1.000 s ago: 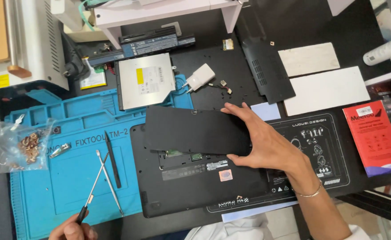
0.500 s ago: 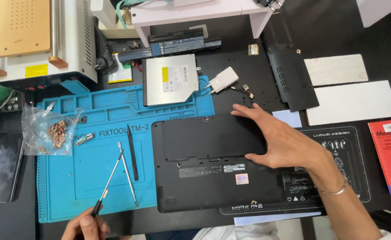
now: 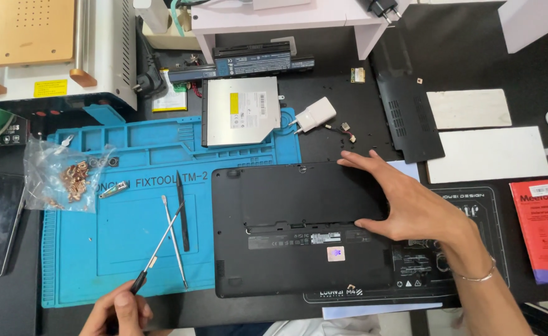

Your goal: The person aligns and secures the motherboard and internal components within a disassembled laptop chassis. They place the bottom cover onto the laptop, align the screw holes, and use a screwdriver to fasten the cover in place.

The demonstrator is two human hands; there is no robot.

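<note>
Head view: workbench seen from above, with both hands at its near edge.
Laptop: black plastic laptop base (image 3: 299, 249) is lying underside up, partly on the blue silicone repair mat (image 3: 99, 249) and partly on the black printed work mat (image 3: 473, 261).
Right hand: right hand (image 3: 420, 208) is spreading wide over the laptop's right end, fingers reaching along the upper panel, thumb pressing at the panel's lower edge.
Left hand: left hand (image 3: 115, 311) is closing around the black handle of a slim metal screwdriver (image 3: 159, 252), whose shaft is angling up over the blue mat.
Nearby tools: silver tweezers (image 3: 173, 239) and a black spudger (image 3: 182, 211) are lying just beside the shaft.
Behind: silver optical drive (image 3: 243, 112), long black battery pack (image 3: 261, 64), white charger plug (image 3: 314, 115), clear bag of copper-coloured screws (image 3: 62, 177).
</note>
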